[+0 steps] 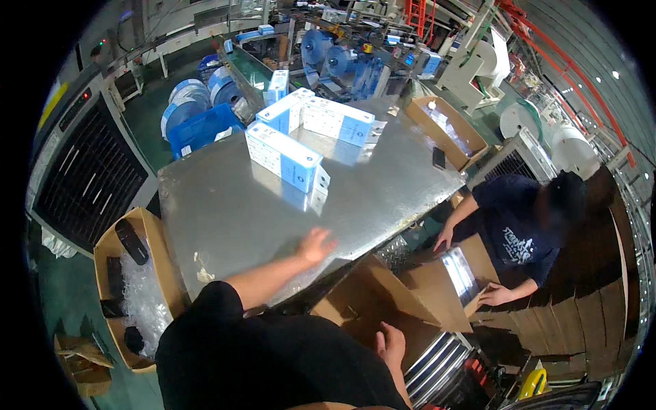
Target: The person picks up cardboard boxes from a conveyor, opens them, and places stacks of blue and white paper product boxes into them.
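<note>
My left hand (316, 247) is over the near part of a metal table (225, 219), fingers spread and nothing in them. Beyond it stand several white-and-blue cartons: a near one (283, 158) with its end flap out, another (339, 120) behind to the right, also with a flap out, and a third (287, 109) touching or nearly touching it. Lower down, my right hand (391, 345) is beside an open brown cardboard box (348, 301). Its fingers look apart and empty; whether they touch the box I cannot tell.
At right a co-worker (523, 219) handles a cardboard box (444, 280) with a pale pack inside. A roller conveyor (437, 362) runs below. A box of plastic wrap (147, 294) stands left, a blue crate (201, 130) far left, a phone (439, 158) at the table's right edge.
</note>
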`<state>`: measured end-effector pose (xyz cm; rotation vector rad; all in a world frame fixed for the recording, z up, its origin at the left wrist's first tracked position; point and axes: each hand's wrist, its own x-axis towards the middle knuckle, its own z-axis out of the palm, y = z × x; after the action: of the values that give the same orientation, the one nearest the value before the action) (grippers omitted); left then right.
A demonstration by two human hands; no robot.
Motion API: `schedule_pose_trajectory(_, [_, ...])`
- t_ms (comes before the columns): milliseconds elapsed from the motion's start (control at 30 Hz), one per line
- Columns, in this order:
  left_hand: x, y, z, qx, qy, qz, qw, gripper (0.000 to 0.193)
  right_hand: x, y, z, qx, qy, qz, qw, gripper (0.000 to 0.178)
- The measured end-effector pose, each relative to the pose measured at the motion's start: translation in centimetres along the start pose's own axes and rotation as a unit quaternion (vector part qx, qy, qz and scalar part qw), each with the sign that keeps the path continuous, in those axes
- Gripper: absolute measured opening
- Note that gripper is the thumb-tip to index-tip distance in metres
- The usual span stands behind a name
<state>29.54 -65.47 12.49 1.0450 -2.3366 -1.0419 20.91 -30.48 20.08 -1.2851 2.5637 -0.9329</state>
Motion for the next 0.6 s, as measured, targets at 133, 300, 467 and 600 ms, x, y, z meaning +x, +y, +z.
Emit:
schedule_pose_trajectory(133, [15.7,-4.1,-12.1,0.137,0.123,-0.033,0.982,0.048,5.3,-2.4,3.8,0.114,0.02,-0.012,0.993,0.024])
schedule_pose_trajectory(300, [25.5,-5.5,-19.2,0.22,0.007,-0.218,0.951,0.054,8.7,-8.7,6.4,0.093,-0.087,0.03,0.991,0.025])
schedule_pose_trajectory(467, [22.0,-4.0,-14.6,0.267,-0.05,-0.012,0.962,0.054,8.5,-10.6,7.5,0.153,-0.131,0.208,0.957,0.028])
schedule_pose_trajectory(600, [23.0,-4.7,-14.1,0.206,-0.127,0.18,0.953,0.058,7.9,-9.7,8.8,0.179,-0.107,0.298,0.932,0.029])
